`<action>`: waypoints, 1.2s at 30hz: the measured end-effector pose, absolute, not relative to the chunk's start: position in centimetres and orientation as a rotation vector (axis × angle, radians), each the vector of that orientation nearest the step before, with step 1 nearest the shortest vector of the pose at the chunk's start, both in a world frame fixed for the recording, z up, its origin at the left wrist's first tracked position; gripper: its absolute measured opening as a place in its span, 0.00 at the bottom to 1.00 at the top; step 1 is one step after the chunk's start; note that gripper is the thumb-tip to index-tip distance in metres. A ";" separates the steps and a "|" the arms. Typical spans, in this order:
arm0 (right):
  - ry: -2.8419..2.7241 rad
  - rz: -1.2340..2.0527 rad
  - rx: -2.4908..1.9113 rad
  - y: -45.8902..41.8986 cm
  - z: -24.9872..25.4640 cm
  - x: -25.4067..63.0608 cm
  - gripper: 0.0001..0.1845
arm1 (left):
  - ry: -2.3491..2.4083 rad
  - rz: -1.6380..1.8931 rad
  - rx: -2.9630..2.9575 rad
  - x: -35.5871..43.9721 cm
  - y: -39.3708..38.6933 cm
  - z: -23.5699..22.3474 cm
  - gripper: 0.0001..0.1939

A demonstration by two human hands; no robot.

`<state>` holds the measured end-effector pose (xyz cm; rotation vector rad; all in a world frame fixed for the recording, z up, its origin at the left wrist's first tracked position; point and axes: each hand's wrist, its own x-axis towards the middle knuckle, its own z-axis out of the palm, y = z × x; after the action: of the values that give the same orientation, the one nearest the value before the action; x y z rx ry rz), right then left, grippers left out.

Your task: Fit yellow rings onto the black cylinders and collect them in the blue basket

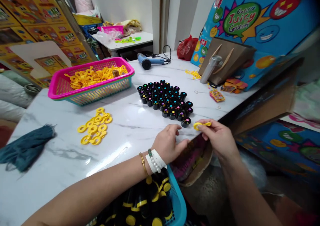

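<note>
**Marble desk (125, 134): yellow plastic ring (201, 125) pinched in right hand (217, 140)**

Ring is gripped closed between thumb and fingers (205, 127), its middle partly hidden by them. Left hand (168, 144) is rested at desk edge, fingers (178, 142) loosely curled, nothing seen held, just beside nearest black jar (185, 122). Blue basket (178, 199) of yellow-capped black bottles (147, 199) is cut off below and partly hidden by left forearm. Dot-topped black jars (163, 99) are massed mid-desk; loose yellow rings (93, 126) lie left. Pink-rimmed basket (82, 90) of yellow rings is set farther back.
</note>
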<state>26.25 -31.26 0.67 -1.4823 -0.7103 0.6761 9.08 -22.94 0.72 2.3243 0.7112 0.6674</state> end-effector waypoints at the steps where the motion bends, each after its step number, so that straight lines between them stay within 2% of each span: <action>1: -0.715 0.706 -1.456 -30.8 0.7 27.0 0.15 | 0.748 0.676 2.292 9.2 -22.7 0.7 0.20; 4: -0.792 0.942 -1.408 -29.6 0.8 28.0 0.16 | 0.794 0.690 2.251 9.7 -21.9 0.6 0.21; 7: -0.822 1.069 -1.431 -29.3 0.8 27.0 0.18 | 0.839 0.676 2.270 9.9 -21.5 0.6 0.19; 10: -0.802 1.043 -1.447 -29.8 0.7 25.5 0.19 | 0.849 0.664 2.304 9.6 -21.3 0.5 0.14; 18: -0.713 1.005 -1.465 -29.5 1.9 23.4 0.20 | 0.824 0.596 2.325 9.0 -21.3 0.5 0.11; 25: -0.664 0.870 -1.497 -28.8 0.2 22.3 0.18 | 0.778 0.530 2.269 8.9 -21.3 1.2 0.08; 32: -0.796 0.940 -1.585 -28.9 1.1 22.2 0.18 | 0.756 0.338 1.709 8.6 -20.3 1.6 0.13; 36: -0.828 0.819 -1.602 -29.0 1.1 21.6 0.17 | 0.734 0.359 1.727 8.6 -20.7 1.3 0.13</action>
<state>21.58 -28.99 1.05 -1.6019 -0.8279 0.8191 8.60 -20.69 1.27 1.7270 0.7338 0.3591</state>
